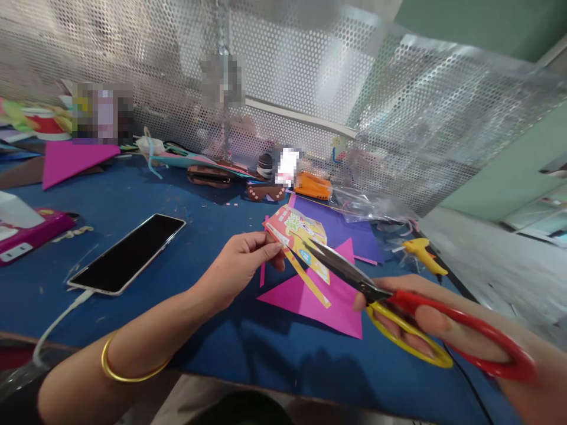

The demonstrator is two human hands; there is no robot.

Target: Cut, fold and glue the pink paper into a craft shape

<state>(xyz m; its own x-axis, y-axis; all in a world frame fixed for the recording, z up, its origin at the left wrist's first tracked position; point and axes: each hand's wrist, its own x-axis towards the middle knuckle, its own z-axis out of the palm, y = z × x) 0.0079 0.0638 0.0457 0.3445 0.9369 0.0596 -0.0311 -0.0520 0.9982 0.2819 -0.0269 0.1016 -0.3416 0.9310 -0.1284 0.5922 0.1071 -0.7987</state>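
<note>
Between thumb and fingers, my left hand [254, 255] pinches a colourful printed card [312, 227] by its left edge. Red and yellow scissors [376, 289] are in my right hand [425, 321], with thumb and fingers through the handle loops. The blades are parted and lie along the card, pointing at my left hand. A narrow yellow strip [312, 286] hangs from the card near the blades, partly cut along its side. Below lies a bright pink paper piece [339, 313] on the blue table, and behind it a purple sheet [349, 221].
A phone [128, 254] with a white cable lies at left, near a magenta tissue pack [39, 230]. A yellow glue gun [420, 254] rests at right. Along the perforated metal screen [292, 65] sit an orange tool [312, 186], brown pieces and folded pink paper [73, 159].
</note>
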